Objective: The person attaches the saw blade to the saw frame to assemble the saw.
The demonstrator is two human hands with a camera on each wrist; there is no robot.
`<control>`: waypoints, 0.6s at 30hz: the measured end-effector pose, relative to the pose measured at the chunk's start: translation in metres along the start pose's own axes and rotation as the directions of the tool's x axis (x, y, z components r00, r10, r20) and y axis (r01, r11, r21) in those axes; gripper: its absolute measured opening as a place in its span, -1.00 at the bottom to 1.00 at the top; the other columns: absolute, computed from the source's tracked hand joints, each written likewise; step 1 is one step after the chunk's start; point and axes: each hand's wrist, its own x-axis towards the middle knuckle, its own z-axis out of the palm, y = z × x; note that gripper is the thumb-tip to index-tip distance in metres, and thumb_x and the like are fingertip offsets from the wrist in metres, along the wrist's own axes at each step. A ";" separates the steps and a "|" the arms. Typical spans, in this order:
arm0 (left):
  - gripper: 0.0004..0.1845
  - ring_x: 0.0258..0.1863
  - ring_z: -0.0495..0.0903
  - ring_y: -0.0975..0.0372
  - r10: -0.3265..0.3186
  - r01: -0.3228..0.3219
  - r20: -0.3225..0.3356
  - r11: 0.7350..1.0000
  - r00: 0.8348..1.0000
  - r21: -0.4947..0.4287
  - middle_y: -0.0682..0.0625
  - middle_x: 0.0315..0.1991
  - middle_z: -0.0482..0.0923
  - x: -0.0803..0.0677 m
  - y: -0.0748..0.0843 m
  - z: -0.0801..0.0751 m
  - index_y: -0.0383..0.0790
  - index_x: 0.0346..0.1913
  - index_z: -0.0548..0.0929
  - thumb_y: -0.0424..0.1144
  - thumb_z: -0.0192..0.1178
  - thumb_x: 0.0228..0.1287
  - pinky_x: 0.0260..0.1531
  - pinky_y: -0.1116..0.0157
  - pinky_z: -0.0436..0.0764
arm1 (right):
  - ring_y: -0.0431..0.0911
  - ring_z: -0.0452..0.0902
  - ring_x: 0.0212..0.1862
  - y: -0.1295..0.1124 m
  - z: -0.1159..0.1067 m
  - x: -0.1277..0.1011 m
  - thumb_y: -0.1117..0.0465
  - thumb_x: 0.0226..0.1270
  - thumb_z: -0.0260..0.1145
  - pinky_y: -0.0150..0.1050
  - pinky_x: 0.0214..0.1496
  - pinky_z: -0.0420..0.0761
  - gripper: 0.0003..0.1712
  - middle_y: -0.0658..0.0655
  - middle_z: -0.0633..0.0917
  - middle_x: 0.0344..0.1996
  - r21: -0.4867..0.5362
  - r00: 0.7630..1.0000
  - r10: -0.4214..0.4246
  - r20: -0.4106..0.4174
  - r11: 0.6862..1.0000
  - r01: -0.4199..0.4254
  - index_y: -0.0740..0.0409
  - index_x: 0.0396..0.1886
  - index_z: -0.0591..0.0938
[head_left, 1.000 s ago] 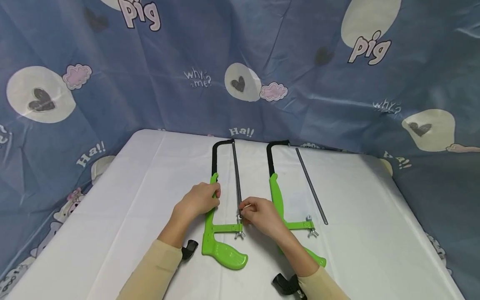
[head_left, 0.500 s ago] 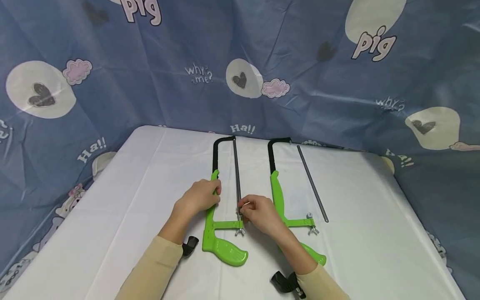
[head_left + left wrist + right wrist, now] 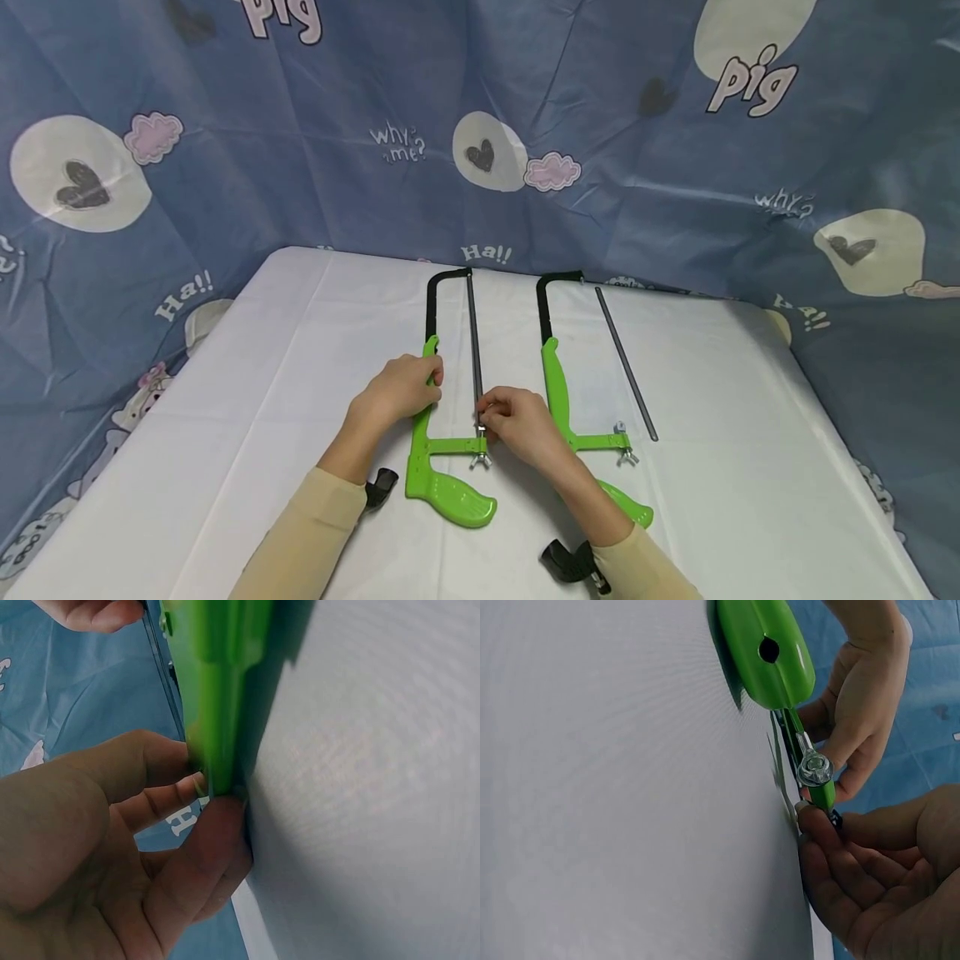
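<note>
Two green-handled hacksaw frames lie side by side on the white table (image 3: 247,400). My left hand (image 3: 397,390) grips the green back of the left hacksaw (image 3: 442,496), also seen as the green frame (image 3: 214,690) between thumb and fingers. My right hand (image 3: 517,423) pinches the near end of its grey blade (image 3: 474,350) by the wing nut (image 3: 480,460); that wing nut (image 3: 815,768) sits above my fingertips (image 3: 814,825). The second hacksaw (image 3: 558,392) has no blade fitted.
A loose grey blade (image 3: 626,362) lies right of the second saw. Blue printed cloth (image 3: 480,125) walls the table on all sides. Black wrist-camera mounts (image 3: 570,562) sit near both sleeves.
My right hand has closed in slightly on the blade's near end. The left hand keeps its hold; the view has shifted a little.
</note>
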 end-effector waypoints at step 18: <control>-0.95 -0.52 0.45 0.17 0.008 -0.008 -0.008 1.000 1.000 0.010 -0.02 -0.47 0.51 -0.003 0.003 -0.002 -0.14 -0.31 0.54 -0.35 0.18 0.20 -0.53 0.31 0.37 | -0.14 0.65 -0.49 -0.002 0.000 0.000 0.44 0.32 0.24 -0.28 -0.38 0.60 -0.85 0.15 0.74 -0.48 0.037 1.000 0.011 -0.008 0.999 -0.011 0.24 -0.22 0.70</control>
